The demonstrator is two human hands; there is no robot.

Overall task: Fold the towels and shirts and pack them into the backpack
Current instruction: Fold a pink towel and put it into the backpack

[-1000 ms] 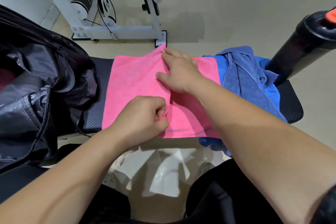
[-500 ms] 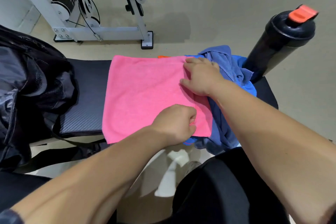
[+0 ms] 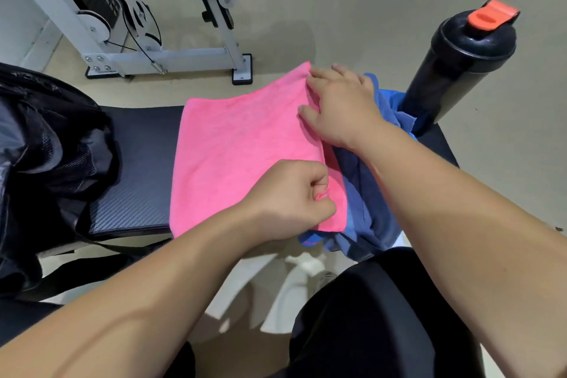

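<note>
Left hand [image 3: 287, 199] pinching pink towel [image 3: 242, 156], right hand [image 3: 340, 107] flat.

Bright pink terry towel [image 3: 239, 156] in front of you: one flat colour, no print. Crumpled slate-blue cloth heap [image 3: 368, 193]: dull, plain. Brighter royal-blue garment [image 3: 310, 238]: thin pink-red stripe along its hem. Black padded tabletop [image 3: 132, 193]: fine carbon-weave check. Black fabric backpack [image 3: 46, 147]: glossy panels, dark mesh patch. Black cylindrical shaker bottle [image 3: 454, 70]: orange flip cap [image 3: 491, 14]. White steel machine frame [image 3: 153, 55]. Beige floor [image 3: 368, 24]. Your trousers [image 3: 368, 316]: black.
</note>
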